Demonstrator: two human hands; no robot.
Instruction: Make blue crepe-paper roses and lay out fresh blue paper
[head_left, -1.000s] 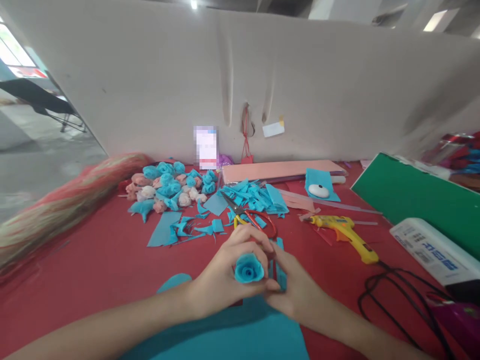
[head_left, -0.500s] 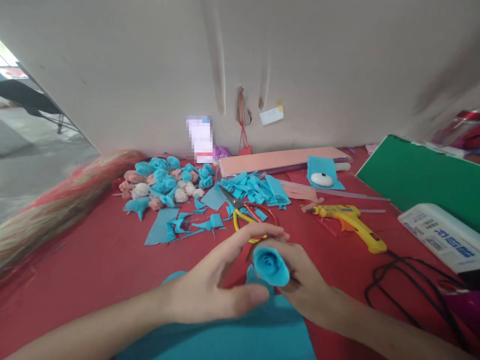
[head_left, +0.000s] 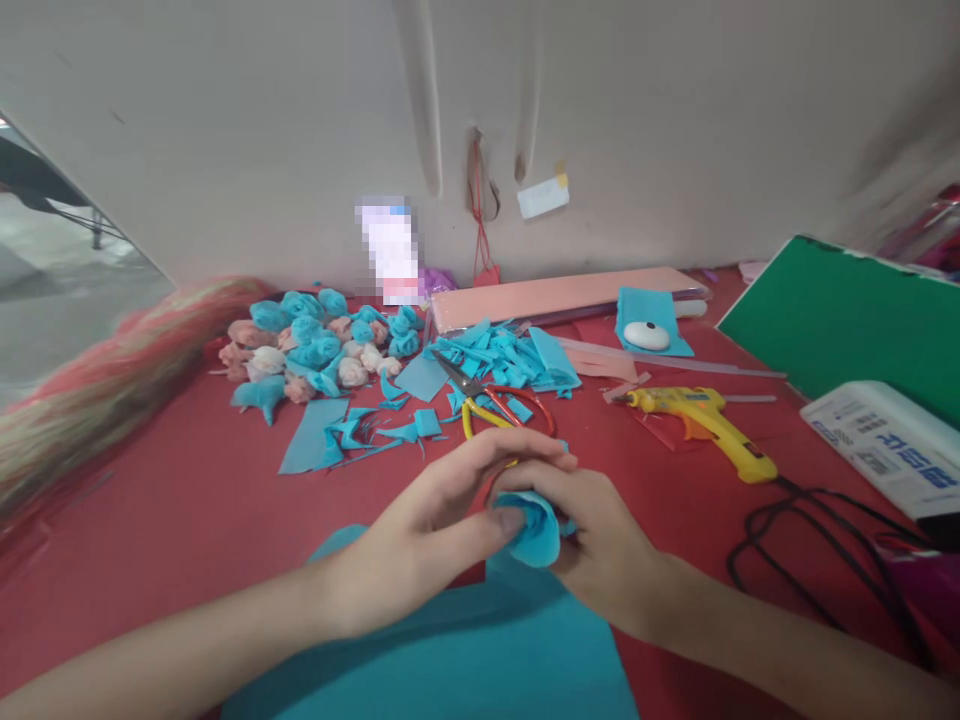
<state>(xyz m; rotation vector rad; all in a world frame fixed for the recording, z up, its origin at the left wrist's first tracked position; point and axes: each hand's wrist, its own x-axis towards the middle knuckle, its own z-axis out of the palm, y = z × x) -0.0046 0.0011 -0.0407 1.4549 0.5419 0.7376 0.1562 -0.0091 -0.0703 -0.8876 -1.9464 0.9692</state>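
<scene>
Both my hands meet over the red table point(head_left: 187, 520) on a small rolled blue paper rose point(head_left: 536, 530). My right hand point(head_left: 592, 545) cups the rose from behind with its fingers closed round it. My left hand point(head_left: 435, 530) comes in from the left, thumb pressed on the rose's front and fingers arched over its top. Under my wrists lies a large blue paper sheet point(head_left: 450, 660). Just beyond my fingers lie scissors point(head_left: 495, 405) with yellow and red handles.
A heap of finished blue and pink roses point(head_left: 315, 345) sits at the back left beside blue scraps point(head_left: 502, 360). A yellow glue gun point(head_left: 709, 425) with black cable point(head_left: 810, 550) lies right. A pink sheet stack point(head_left: 555, 298), green board point(head_left: 847, 320) and white box point(head_left: 885, 450) stand behind.
The rose passed from my left hand to my right, turning its face from toward me to sideways. My left hand opened, then closed back onto it with the thumb.
</scene>
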